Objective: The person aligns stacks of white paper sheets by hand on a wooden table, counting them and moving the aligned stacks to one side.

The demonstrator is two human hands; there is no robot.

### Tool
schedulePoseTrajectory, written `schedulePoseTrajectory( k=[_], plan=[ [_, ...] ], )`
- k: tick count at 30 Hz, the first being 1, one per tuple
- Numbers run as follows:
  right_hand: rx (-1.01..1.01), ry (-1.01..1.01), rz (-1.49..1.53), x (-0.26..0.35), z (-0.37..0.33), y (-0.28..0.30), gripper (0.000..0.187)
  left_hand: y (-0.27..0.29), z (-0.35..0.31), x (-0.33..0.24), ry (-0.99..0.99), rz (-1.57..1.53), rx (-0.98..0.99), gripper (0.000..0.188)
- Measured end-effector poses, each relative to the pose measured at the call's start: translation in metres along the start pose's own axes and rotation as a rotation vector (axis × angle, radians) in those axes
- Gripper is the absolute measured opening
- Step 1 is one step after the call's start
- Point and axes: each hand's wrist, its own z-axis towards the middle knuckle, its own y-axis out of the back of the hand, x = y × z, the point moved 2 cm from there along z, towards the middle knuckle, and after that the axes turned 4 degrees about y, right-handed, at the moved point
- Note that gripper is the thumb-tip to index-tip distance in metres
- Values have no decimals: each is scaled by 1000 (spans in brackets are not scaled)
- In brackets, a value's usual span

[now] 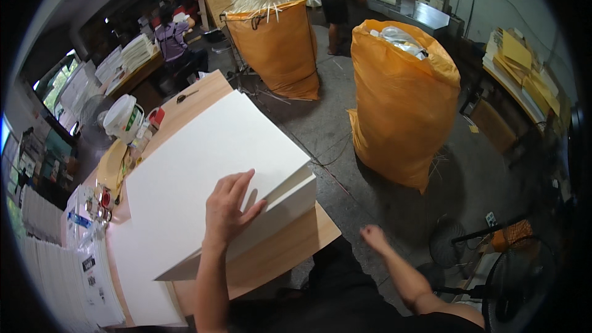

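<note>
A stack of large white boards or sheets (185, 154) lies on the wooden table in front of me, its top layer slightly parted from those below at the right corner. On its near edge rests my left hand (229, 206), fingers apart, with the thumb by the edge and the fingertips on the top surface. My right hand (373, 238) hangs off to the right of the table, over the floor, touching nothing. Its fingers look curled in and nothing shows in them.
Two tall orange sacks, one with paper strips (274, 49) and another (404, 105), stand beyond the table (293, 234). A white bucket (123, 117), scissors (186, 96) and paper stacks (68, 277) sit at the left. A fan (518, 283) stands at lower right. Two people are further back.
</note>
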Motion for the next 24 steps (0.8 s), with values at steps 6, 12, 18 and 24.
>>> schedulePoseTrajectory(
  k=[6, 12, 18, 24],
  plan=[
    [-126, 459, 233, 315, 59, 182, 45, 9, -7, -4, 73, 8, -28, 67],
    [42, 529, 43, 379, 66, 174, 47, 6, -7, -2, 93, -55, -43, 59],
    [235, 516, -282, 418, 70, 192, 56, 7, -5, 3, -65, -14, -121, 47],
    [380, 319, -152, 415, 74, 198, 60, 5, -3, -5, -42, 21, -96, 37]
  ],
)
